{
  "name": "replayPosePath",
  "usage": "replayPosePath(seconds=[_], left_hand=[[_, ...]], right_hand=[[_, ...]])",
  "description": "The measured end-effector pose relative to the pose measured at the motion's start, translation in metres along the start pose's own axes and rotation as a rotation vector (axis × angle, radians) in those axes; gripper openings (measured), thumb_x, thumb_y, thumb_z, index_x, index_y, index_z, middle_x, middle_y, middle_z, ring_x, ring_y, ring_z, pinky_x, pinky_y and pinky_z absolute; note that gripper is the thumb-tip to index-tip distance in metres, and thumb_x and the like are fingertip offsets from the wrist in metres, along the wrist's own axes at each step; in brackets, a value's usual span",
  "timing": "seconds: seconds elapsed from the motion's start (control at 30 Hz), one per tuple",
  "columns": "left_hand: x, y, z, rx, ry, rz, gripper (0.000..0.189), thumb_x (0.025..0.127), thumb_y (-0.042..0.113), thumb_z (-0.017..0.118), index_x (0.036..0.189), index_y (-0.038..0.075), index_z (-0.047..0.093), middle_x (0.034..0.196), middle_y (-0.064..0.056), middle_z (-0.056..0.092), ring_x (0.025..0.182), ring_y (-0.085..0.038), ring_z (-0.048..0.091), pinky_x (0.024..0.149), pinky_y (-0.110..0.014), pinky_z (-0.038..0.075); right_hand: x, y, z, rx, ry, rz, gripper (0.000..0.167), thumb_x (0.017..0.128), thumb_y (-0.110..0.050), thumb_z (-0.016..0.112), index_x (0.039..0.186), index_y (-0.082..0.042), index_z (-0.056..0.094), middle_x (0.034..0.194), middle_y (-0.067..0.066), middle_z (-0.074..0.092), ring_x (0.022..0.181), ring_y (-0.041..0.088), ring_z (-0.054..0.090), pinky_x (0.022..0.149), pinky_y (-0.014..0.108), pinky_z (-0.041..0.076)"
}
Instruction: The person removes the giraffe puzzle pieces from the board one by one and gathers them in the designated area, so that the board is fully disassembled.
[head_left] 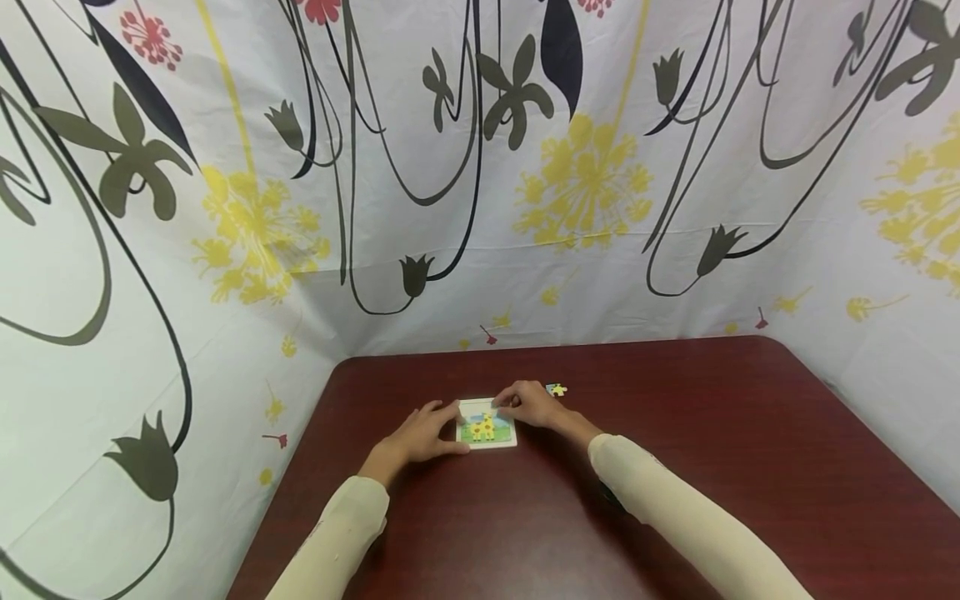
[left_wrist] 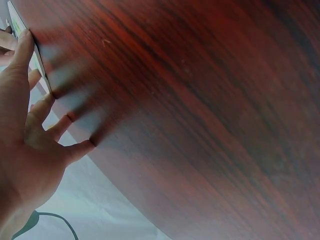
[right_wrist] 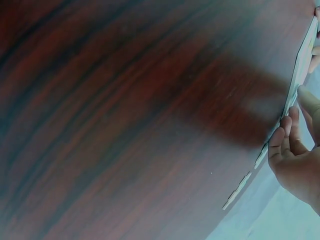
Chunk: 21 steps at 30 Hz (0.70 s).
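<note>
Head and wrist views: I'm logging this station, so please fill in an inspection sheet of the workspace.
Surface: dark red-brown table, wood-grained.
Job's things: white-framed giraffe puzzle on the table; loose pieces near the right hand.
Clutter: dark object partly hidden by the right sleeve, unidentified.
Grippers: left hand touches the puzzle's left side, fingers spread; right hand at its far right corner, grip unclear.
Cables: nothing seen.
Surroundings: white floral-patterned sheeting behind and on both sides.
</note>
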<state>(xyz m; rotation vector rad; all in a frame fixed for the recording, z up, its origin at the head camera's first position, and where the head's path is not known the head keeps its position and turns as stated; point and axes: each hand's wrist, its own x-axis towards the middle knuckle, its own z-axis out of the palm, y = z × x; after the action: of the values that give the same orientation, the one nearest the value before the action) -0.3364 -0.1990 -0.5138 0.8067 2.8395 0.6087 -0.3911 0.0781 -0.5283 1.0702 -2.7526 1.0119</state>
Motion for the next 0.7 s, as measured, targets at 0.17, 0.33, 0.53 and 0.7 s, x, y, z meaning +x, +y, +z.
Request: replayPosePath(seconds=[0.17, 0.33, 0.53, 0.7], left_hand=[[-0.0001, 0.0003, -0.0001, -0.005, -0.001, -0.007, 0.05, 0.092, 0.054, 0.075, 0.13, 0.025, 0.059, 0.144, -0.006, 0.059, 0.149, -0.047, 0.033, 0.113, -0.076, 0.024], [-0.0005, 0.0012, 0.0002, -0.006, -0.002, -0.01, 0.05, 0.092, 0.053, 0.075, 0.13, 0.025, 0.059, 0.145, -0.006, 0.058, 0.149, -0.047, 0.033, 0.113, -0.076, 0.024], [-0.001, 0.003, -0.0004, -0.003, -0.005, -0.015, 0.051, 0.093, 0.053, 0.075, 0.131, 0.024, 0.059, 0.147, -0.007, 0.057, 0.149, -0.046, 0.033, 0.113, -0.076, 0.025], [-0.0009, 0.0058, -0.003, 0.002, -0.007, -0.02, 0.05, 0.093, 0.051, 0.076, 0.131, 0.024, 0.059, 0.147, -0.008, 0.057, 0.149, -0.046, 0.033, 0.113, -0.076, 0.024]], right_hand=[[0.0008, -0.0001, 0.0018, 0.015, -0.017, -0.005, 0.016, 0.098, -0.008, 0.073, 0.111, -0.009, 0.081, 0.11, 0.006, 0.078, 0.093, 0.024, 0.073, 0.08, 0.037, 0.06], [0.0001, -0.0011, 0.0011, 0.038, -0.031, -0.024, 0.015, 0.098, -0.004, 0.071, 0.108, -0.007, 0.081, 0.106, 0.008, 0.078, 0.09, 0.025, 0.072, 0.078, 0.037, 0.059], [-0.0009, -0.0038, 0.0025, 0.043, -0.009, -0.05, 0.012, 0.095, 0.0, 0.073, 0.105, -0.004, 0.08, 0.104, 0.013, 0.071, 0.086, 0.027, 0.061, 0.077, 0.036, 0.05], [-0.0012, -0.0074, 0.0021, 0.04, 0.003, -0.026, 0.013, 0.095, -0.001, 0.073, 0.107, -0.006, 0.078, 0.108, 0.013, 0.069, 0.094, 0.029, 0.063, 0.081, 0.04, 0.053]])
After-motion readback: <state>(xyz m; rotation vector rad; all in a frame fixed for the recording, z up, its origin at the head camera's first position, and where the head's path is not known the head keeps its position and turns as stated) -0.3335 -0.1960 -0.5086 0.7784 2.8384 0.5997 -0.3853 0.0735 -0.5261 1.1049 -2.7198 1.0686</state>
